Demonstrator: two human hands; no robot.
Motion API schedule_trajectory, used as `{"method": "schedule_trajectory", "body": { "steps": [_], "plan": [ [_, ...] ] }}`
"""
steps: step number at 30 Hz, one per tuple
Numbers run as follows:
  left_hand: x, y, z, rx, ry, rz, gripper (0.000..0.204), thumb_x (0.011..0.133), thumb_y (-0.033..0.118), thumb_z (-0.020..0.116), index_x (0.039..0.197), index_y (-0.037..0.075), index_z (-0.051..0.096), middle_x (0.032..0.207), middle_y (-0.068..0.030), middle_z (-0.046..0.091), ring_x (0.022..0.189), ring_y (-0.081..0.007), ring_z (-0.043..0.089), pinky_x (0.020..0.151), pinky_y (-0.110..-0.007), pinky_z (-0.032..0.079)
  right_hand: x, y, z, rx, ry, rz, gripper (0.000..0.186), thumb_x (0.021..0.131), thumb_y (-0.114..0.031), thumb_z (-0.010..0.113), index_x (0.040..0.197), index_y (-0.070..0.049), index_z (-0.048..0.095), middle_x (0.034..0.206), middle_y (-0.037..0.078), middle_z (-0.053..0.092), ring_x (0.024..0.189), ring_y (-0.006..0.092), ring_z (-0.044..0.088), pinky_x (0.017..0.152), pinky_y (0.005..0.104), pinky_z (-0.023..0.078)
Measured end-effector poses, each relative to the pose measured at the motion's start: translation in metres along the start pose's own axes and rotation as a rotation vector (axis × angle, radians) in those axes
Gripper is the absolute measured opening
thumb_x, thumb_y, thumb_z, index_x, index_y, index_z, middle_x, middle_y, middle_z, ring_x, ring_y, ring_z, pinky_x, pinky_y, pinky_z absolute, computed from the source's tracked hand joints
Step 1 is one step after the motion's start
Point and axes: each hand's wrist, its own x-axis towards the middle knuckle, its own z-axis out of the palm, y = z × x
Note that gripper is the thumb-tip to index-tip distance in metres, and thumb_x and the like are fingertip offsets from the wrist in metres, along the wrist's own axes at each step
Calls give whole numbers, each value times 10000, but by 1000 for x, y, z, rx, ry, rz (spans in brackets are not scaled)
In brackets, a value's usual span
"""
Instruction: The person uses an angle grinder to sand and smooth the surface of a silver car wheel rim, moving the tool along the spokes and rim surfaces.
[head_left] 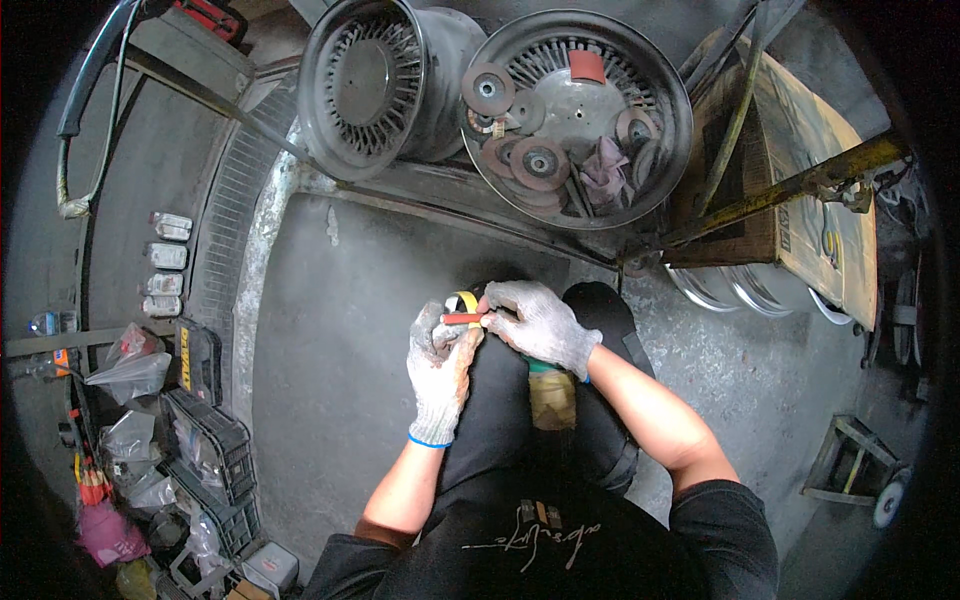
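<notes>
My left hand (pixel 440 375), in a whitish work glove with stained fingers, is closed around a short red stick-like piece (pixel 461 319) in front of my lap. Gloved as well, my right hand (pixel 540 320) pinches the right end of that red piece between thumb and fingers. Right behind it, between the hands, shows a yellow band (pixel 468 299) with a dark middle; its kind is not clear, nor which hand supports it. Below my right wrist, between my legs, is a tan cylindrical thing (pixel 553 398) with a green top edge.
Ahead, a wheel rim (pixel 365 90) stands beside another rim (pixel 668 170) holding several abrasive discs (pixel 540 163), a cloth (pixel 605 173) and a red sheet (pixel 588 66). A cardboard box (pixel 740 200) and yellow bar (pixel 800 190) are right. Black crates (pixel 208 440) sit left.
</notes>
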Motion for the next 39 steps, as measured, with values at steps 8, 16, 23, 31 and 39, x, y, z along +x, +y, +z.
{"method": "schedule_trajectory", "body": {
  "steps": [8, 16, 23, 31, 39],
  "plan": [
    [-3, 15, 2, -14, -105, -1, 713, 804, -56, 786, 1420, 19, 434, 1263, -150, 578, 998, -210, 664, 874, -329, 578, 1, 2, 2, -84, -74, 66, 240, 908, -248, 635, 1068, -71, 610, 951, 188, 664, 930, 404, 646, 798, 484, 501],
    [2, 16, 7, -235, 21, -89, 648, 774, -64, 799, 1343, 45, 510, 1166, -114, 628, 986, -189, 662, 859, -309, 575, 0, -5, 3, -34, -8, 49, 249, 878, -183, 671, 1094, -60, 653, 1003, 155, 679, 963, 376, 650, 827, 433, 511],
    [-1, 17, 1, -88, -11, -32, 648, 766, -38, 816, 1337, 45, 520, 1190, -118, 627, 1025, -196, 657, 884, -310, 568, -2, -2, 6, -61, 12, -4, 178, 882, -169, 661, 1019, -54, 662, 948, 147, 678, 917, 368, 650, 796, 436, 508],
    [0, 19, -8, 4, -190, 43, 710, 825, -15, 787, 1427, -20, 410, 1279, -169, 579, 1099, -222, 632, 949, -366, 543, -1, 0, 10, -156, 20, -8, 182, 922, -202, 592, 1058, -86, 626, 915, 165, 653, 894, 392, 639, 788, 500, 499],
    [6, 20, -20, 307, -384, 35, 948, 797, 98, 813, 1554, -3, 252, 1391, -192, 563, 1185, -243, 618, 989, -361, 502, 4, -1, 4, -120, -111, 57, 250, 934, -216, 563, 1142, -81, 592, 999, 196, 645, 968, 406, 627, 851, 508, 496]
  ]
}}
